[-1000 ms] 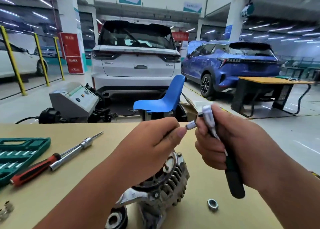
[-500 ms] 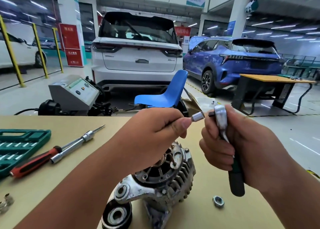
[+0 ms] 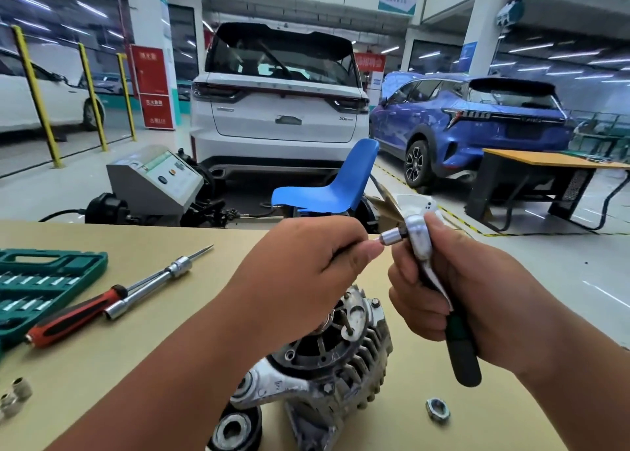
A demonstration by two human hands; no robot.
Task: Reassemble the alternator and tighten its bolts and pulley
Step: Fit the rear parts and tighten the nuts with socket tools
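Note:
The grey alternator [image 3: 327, 365] lies on the tan table [image 3: 102, 365] below my hands, its finned body partly hidden by my left forearm. A black pulley [image 3: 235, 430] sits at its near left. My right hand [image 3: 453, 290] grips a ratchet wrench [image 3: 422, 242] with a dark green handle, head up. A small silver socket [image 3: 392, 237] sits on the ratchet's drive, pointing left. My left hand [image 3: 306, 273] pinches the socket's tip between thumb and fingers. A loose hex nut [image 3: 437, 409] lies on the table to the right of the alternator.
A green socket case [image 3: 41, 287] lies at the left, next to a red-handled driver [image 3: 75, 317] and a silver extension bar [image 3: 160, 280]. Small sockets [image 3: 15, 396] sit at the near left edge. Beyond the table stand a blue chair [image 3: 330, 188], a grey machine [image 3: 153, 178] and parked cars.
The view has tilted down, showing more of the alternator and pulley. Both hands have moved slightly right, still joined at the socket on the ratchet head.

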